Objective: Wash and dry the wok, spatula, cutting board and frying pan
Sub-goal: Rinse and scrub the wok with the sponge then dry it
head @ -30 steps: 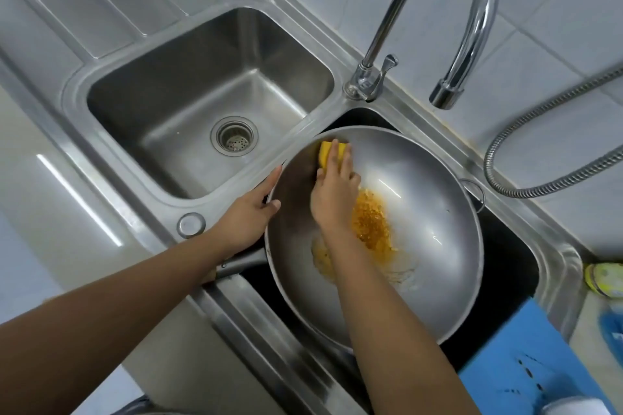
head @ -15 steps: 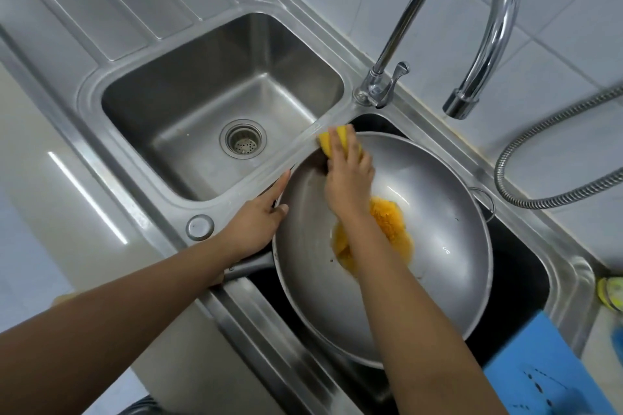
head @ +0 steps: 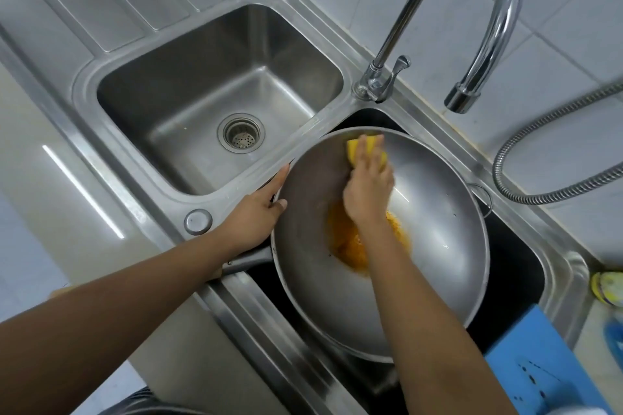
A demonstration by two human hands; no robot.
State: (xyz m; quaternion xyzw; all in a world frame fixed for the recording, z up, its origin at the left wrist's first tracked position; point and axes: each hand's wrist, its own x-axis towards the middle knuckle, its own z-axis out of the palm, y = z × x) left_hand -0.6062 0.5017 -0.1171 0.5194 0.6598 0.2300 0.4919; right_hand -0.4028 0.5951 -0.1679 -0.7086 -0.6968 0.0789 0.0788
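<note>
Pressing down with fingers [head: 370,148] laid close together and nearly straight, the right hand [head: 367,189] pushes a yellow sponge [head: 352,152] against the far inner wall of the wok [head: 435,246], just below its rim. The sponge shows at both sides of the fingers; the thumb is hidden. The right forearm crosses the wok from the near edge of the view, passing over a patch of orange residue [head: 347,246] pooled in the bottom of the bowl.

The left hand [head: 254,217] grips the wok's left rim. Its thumb hooks over the rim onto the inner surface, the forefinger stretches along the outside of the rim toward the far side, and the other fingers are out of sight below. Just near of this hand, the wok's dark handle [head: 247,261] juts leftward over the sink's edge.

The wok is a wide, grey metal bowl that fills most of the right basin of a steel double sink [head: 337,111]. The left basin [head: 188,104] has a round strainer drain [head: 241,133]. A tall curved chrome tap [head: 485,30] rises from the far side, its spout above the tiled wall side of the wok. A ribbed metal hose [head: 553,194] loops at far right. A blue board [head: 539,367] with dark specks lies over the near right corner of the sink.
</note>
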